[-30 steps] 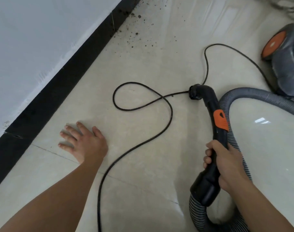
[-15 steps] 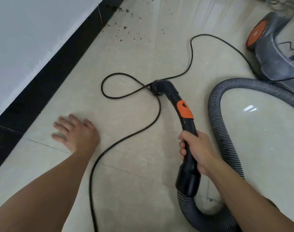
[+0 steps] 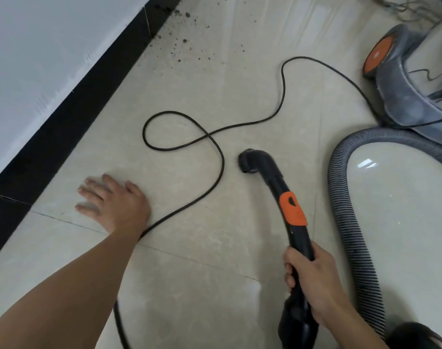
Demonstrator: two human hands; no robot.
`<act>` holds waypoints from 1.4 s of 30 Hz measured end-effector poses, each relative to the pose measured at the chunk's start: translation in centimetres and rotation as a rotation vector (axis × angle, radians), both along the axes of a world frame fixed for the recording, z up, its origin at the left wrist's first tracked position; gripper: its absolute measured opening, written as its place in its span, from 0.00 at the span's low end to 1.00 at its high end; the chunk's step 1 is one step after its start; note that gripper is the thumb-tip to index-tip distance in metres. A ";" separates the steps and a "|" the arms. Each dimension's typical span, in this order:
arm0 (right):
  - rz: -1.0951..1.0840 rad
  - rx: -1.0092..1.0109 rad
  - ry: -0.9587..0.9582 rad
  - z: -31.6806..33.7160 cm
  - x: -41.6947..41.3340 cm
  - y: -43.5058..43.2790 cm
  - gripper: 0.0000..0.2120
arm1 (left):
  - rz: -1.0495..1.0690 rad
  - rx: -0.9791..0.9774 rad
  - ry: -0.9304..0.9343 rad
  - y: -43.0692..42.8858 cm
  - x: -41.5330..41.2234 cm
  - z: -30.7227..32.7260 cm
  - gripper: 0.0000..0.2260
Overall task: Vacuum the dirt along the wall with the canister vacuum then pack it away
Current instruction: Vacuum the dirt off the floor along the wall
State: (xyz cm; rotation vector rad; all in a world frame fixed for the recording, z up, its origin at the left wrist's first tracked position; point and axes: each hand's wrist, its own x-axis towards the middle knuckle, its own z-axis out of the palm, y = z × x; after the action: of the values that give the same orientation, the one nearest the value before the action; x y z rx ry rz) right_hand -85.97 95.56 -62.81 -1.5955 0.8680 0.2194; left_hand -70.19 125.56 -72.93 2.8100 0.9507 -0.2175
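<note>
Right hand: at 5 o'clock, nearest us, our right hand (image 3: 313, 280) is wrapped tight around the lower part of the hose handle, knuckles up, fingers curled fully round it.
Hose handle: the hose handle (image 3: 299, 238) is a smooth black plastic tube, gently curved, running from 5 o'clock up toward the centre.
Slider: an orange slider (image 3: 291, 209) with a dark teardrop cut sits on the tube above our grip.
Handle mouth: the round open mouth (image 3: 247, 161) bends down at the centre, close to the tile; we cannot tell whether it touches.
Left hand: at 9 o'clock our left hand (image 3: 114, 200) grips nothing, its fingers spread and straight; they are blurred, so they only seem to lie flat on the tile.
Floor: glossy pale beige tiles (image 3: 189, 273) with thin grout lines.
Hose: a grey ribbed hose (image 3: 348, 222) arcs along 3 to 4 o'clock, from the handle's base to the canister.
Cord: a thin black power cord (image 3: 223, 162) passes beside our left wrist, loops once near 11 o'clock and runs toward the canister.
Canister vacuum: at 2 o'clock, the canister vacuum (image 3: 404, 96) has a rounded grey translucent shell and an orange wheel hub (image 3: 377, 55).
Dirt: dark crumbs of dirt (image 3: 182, 41) scatter at 12 o'clock, thickest against the baseboard, well apart from the mouth.
Wall: a matte white wall (image 3: 38, 46) above a black baseboard (image 3: 71, 117), 9 to 12 o'clock.
</note>
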 end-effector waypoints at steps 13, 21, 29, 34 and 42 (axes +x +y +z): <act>0.112 -0.067 -0.014 1.7 1.0 4.4 0.05 | 0.012 -0.025 0.031 -0.1 0.2 0.3 0.29; 0.111 0.086 -0.067 0.0 12.6 10.3 0.05 | 0.022 -0.030 0.032 -0.1 0.4 0.1 0.29; 0.288 0.090 -0.042 -0.5 17.0 12.2 0.04 | 0.032 -0.049 0.021 0.0 0.5 0.1 0.28; 0.236 0.089 -0.054 0.7 18.3 10.0 0.06 | 0.049 -0.045 0.014 -0.2 0.5 0.1 0.28; 0.126 0.124 -0.122 2.2 29.9 6.7 0.03 | 0.083 -0.034 0.029 -0.2 0.6 0.2 0.28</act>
State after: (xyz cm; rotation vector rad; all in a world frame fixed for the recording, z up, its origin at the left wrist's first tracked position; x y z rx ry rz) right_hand -56.08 102.29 -60.63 -1.5320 0.6485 0.2569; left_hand -69.64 125.33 -72.68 2.7365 1.0574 -0.2618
